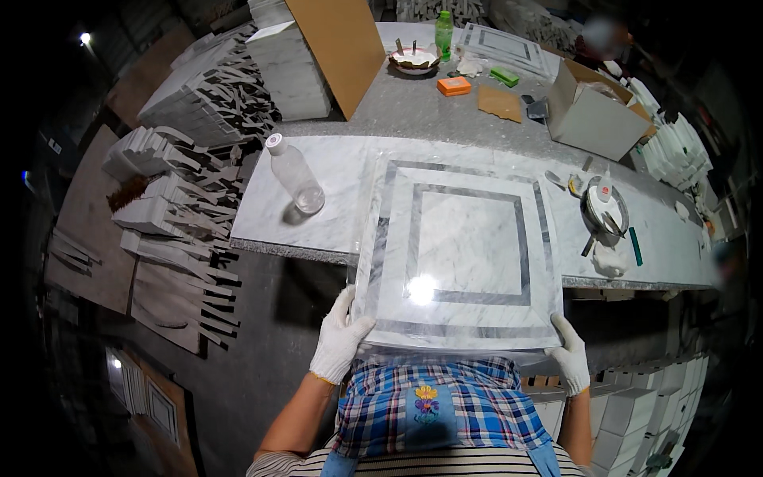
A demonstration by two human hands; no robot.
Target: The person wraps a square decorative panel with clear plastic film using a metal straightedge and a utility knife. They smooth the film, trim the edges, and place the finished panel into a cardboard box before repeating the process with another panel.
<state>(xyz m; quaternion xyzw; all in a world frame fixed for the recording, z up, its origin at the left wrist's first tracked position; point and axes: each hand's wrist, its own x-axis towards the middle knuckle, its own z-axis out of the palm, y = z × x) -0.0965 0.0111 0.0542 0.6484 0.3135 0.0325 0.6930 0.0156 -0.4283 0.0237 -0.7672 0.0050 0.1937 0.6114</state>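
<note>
Plaid apron (501, 397) nearest, gloved hands (340, 338) (570, 358) grip a marble-patterned panel (473, 246) jutting past the white worktop (266, 203) above dim grey floor (254, 374)

From where I stand, there's a clear btl (296, 179) w/ a white cap ahead of the L hand (340, 338). Lots of thin stone bits (179, 298) lie off to that hand's L. Ahead of the R hand (571, 359) I see a round bowl (587, 213) w/ stuff in it, nr a green stick (636, 247). Far ahead of both: a green btl (443, 36), a little orange box (454, 87) & a big box (584, 119).
</note>
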